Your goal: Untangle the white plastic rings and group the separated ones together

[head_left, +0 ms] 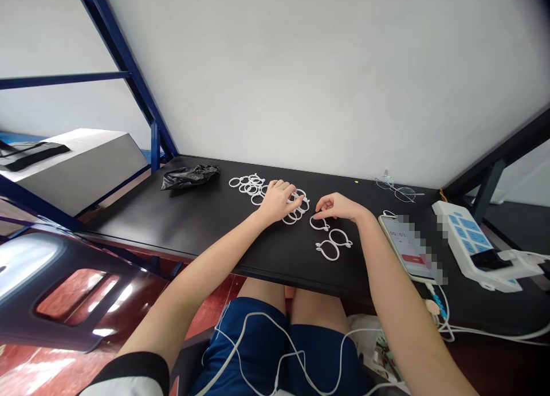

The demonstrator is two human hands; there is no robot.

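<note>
My left hand (280, 201) rests over a pile of white shower curtain rings, its fingers apart and partly bent on them. Rings (252, 184) show to the left of that hand, and more rings (293, 216) lie under and to the right of it. My right hand (337, 206) has thumb and fingertips closed at the top edge of a single white curtain ring (319, 227), which lies on or just above the table. Just below it, two loose rings (330, 250) lie side by side. Each ring has a small knobbed clasp.
The black table (206, 224) backs onto a white wall. A crumpled black plastic bag (191, 177) lies at left. Eyeglasses (395, 189), a phone (410, 250) and a white power strip (472, 244) with cables are on the right. A blue metal frame (129, 69) rises at left.
</note>
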